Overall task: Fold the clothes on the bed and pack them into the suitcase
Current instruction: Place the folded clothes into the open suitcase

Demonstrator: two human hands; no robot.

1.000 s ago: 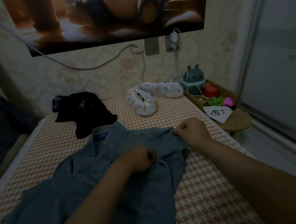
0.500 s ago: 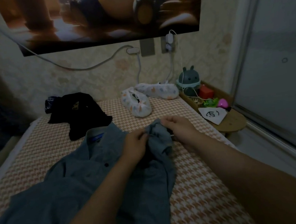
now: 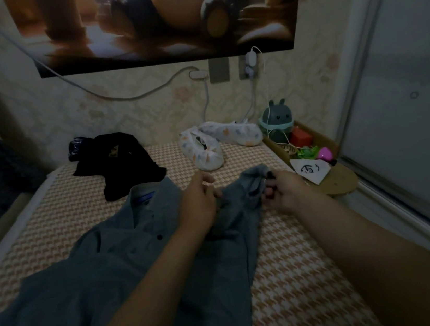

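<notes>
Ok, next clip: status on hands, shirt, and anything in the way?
Left hand and right hand both pinching the grey shirt, bunched between them. Unfolded, on bed. Black garment beyond, clear. No suitcase in view.

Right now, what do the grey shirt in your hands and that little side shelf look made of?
The grey shirt looks like soft matte woven cloth, perhaps cotton: it creases and bunches where the right hand pinches it. The shelf seems pale wood with a dull finish; dim light leaves that open.
</notes>
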